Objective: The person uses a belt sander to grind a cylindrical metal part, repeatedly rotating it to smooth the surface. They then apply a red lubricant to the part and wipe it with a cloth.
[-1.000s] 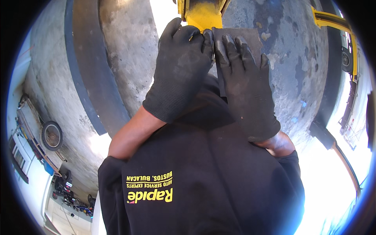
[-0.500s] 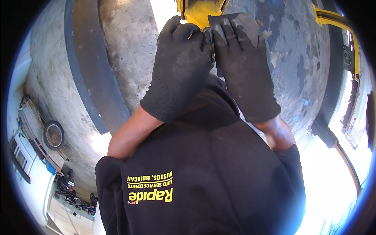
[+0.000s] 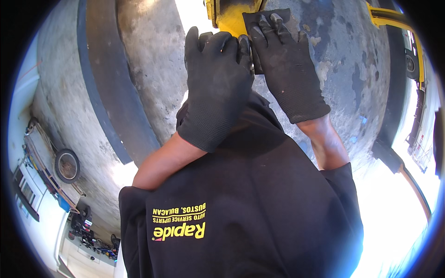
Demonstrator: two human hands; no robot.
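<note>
My left hand, in a black glove, is closed with its fingers curled, just below a yellow metal part. Whatever those fingers hold is hidden behind the knuckles. Beside it, my right hand, gloved in black too, grips a dark flat rectangular piece. Its long fingers lie along the face of this piece, and its thumb side is to the right. The piece's left edge runs close beside my left thumb, and its upper end touches or overlaps the yellow part; I cannot tell which.
Stained grey concrete floor lies below. A long dark strip runs along the left. At upper right stands a yellow metal frame. Far left are a spoked wheel on a cart and several motorcycles.
My right hand has slid upward with the dark flat piece. My left hand has moved slightly down, its fingers still curled.
</note>
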